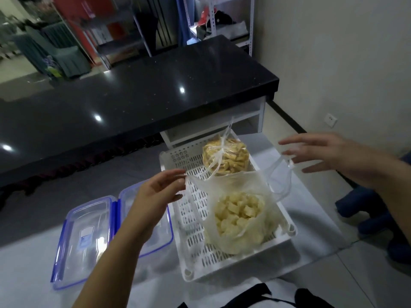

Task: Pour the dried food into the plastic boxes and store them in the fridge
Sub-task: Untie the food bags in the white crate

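We are opening the near bag [239, 221] of pale dried cubes, which stands in the white slotted basket [193, 218] on the light surface [33, 263] before us. Our left hand [158, 190] pinches the left rim of the bag between thumb and fingertips and pulls it outward. Our right hand [329, 154] is spread wide, fingers straight; one handle loop of the bag [287, 172] stretches up toward its fingers, but the picture is blurred there and we cannot tell if the hand really holds it.

The bag is thin, soft film, so we judge it will sag and slip if taken by one side only; the cubes look light and loose and may spill. It is better to hold both handles, or to support the bottom while tipping. Its mouth points upward, toward us, and the bag sits upright, with no clear long axis.

The second bag [225, 157], with yellow strips, is at the far end of the basket, knotted on top. Two plastic boxes, one on the left [84, 241] and one beside it [131, 196], lie just beside the basket with blue clips, lids still on.
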`<state>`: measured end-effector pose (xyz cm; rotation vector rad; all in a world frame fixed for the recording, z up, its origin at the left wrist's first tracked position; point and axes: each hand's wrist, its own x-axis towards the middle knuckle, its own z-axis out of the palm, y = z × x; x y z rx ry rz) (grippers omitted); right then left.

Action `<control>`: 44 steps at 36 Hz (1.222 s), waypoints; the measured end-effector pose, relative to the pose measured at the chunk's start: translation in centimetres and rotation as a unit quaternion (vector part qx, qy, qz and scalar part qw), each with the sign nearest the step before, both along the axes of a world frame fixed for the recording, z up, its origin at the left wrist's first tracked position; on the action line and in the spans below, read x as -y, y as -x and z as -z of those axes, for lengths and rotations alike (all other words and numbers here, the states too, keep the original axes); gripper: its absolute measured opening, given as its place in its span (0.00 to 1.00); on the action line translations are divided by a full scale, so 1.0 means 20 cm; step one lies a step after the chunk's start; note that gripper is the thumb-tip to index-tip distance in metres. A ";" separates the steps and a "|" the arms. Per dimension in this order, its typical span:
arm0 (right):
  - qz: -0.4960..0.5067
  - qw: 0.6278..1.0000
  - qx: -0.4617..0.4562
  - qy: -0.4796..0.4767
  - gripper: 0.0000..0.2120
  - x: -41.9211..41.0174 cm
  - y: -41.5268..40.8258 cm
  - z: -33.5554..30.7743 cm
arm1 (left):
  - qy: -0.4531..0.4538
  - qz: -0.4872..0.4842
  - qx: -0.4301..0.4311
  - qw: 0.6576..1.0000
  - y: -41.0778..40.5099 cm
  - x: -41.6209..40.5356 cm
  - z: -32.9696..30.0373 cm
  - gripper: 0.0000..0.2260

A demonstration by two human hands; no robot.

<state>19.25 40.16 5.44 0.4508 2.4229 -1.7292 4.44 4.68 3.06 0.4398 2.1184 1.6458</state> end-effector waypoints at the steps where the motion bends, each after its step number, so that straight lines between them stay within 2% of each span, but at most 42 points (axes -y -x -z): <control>1: 0.010 1.000 -0.002 -0.010 0.26 0.04 0.05 0.02 | 0.028 0.008 -0.023 0.999 0.03 -0.05 0.00 0.11; 3: 0.033 0.999 -0.008 -0.022 0.24 0.11 0.16 0.05 | 0.078 0.038 -0.066 0.994 0.10 -0.15 0.01 0.11; 7: 0.060 0.996 -0.035 -0.064 0.27 0.24 0.38 0.13 | 0.177 0.101 -0.154 0.967 0.21 -0.35 0.01 0.15; 10: 0.048 0.987 -0.063 -0.142 0.20 0.32 0.50 0.18 | 0.249 0.104 -0.237 0.933 0.27 -0.48 0.04 0.16; 13: 0.042 0.974 -0.094 -0.202 0.07 0.39 0.58 0.22 | 0.265 0.103 -0.276 0.918 0.32 -0.56 0.09 0.16; 20: 0.057 0.963 -0.078 -0.252 0.05 0.44 0.68 0.31 | 0.282 0.073 -0.305 0.907 0.42 -0.66 0.16 0.04; 24: 0.068 0.958 -0.064 -0.271 0.04 0.43 0.71 0.31 | 0.293 0.087 -0.305 0.902 0.43 -0.68 0.17 0.04; 28: 0.064 0.951 -0.059 -0.297 0.06 0.42 0.73 0.31 | 0.274 0.081 -0.287 0.914 0.43 -0.68 0.17 0.04; 32: 0.048 0.955 -0.088 -0.279 0.08 0.44 0.73 0.31 | 0.240 0.060 -0.291 0.924 0.41 -0.61 0.15 0.05; 38: 0.007 0.946 -0.150 -0.287 0.05 0.42 0.72 0.28 | 0.203 -0.013 -0.260 0.944 0.35 -0.44 0.11 0.04; 41: -0.007 0.950 -0.174 -0.259 0.05 0.41 0.73 0.27 | 0.159 -0.056 -0.222 0.960 0.30 -0.34 0.11 0.01; 44: -0.019 0.949 -0.205 -0.238 0.05 0.41 0.73 0.28 | 0.102 -0.105 -0.198 0.969 0.25 -0.22 0.15 0.05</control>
